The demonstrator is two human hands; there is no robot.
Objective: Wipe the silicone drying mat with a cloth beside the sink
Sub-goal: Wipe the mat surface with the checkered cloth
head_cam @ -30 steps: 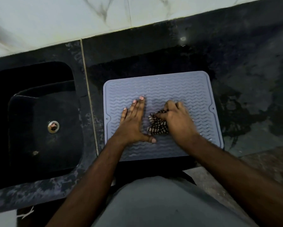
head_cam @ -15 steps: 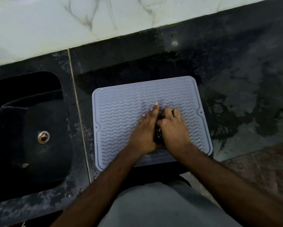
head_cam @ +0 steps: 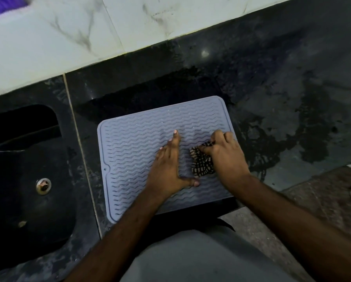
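Observation:
A pale lavender silicone drying mat point(head_cam: 134, 143) with wavy ridges lies flat on the black counter, just right of the sink. My left hand point(head_cam: 168, 165) rests flat on the mat's middle, fingers together and thumb spread toward the cloth. My right hand point(head_cam: 226, 157) is closed on a bunched black-and-cream patterned cloth point(head_cam: 202, 164) and presses it onto the mat's right part. The cloth's left half shows between my two hands; the rest is under my right palm.
A black sink point(head_cam: 28, 180) with a metal drain point(head_cam: 43, 185) lies to the left. The dark counter point(head_cam: 292, 98) right of the mat carries wet streaks. White marble wall tiles point(head_cam: 89, 37) run behind. The counter's front edge meets my grey clothing.
My right hand has slid the cloth rightward toward the mat's right edge, opening a gap from my left hand, which had been pressed against it half a second ago. The view shifted slightly.

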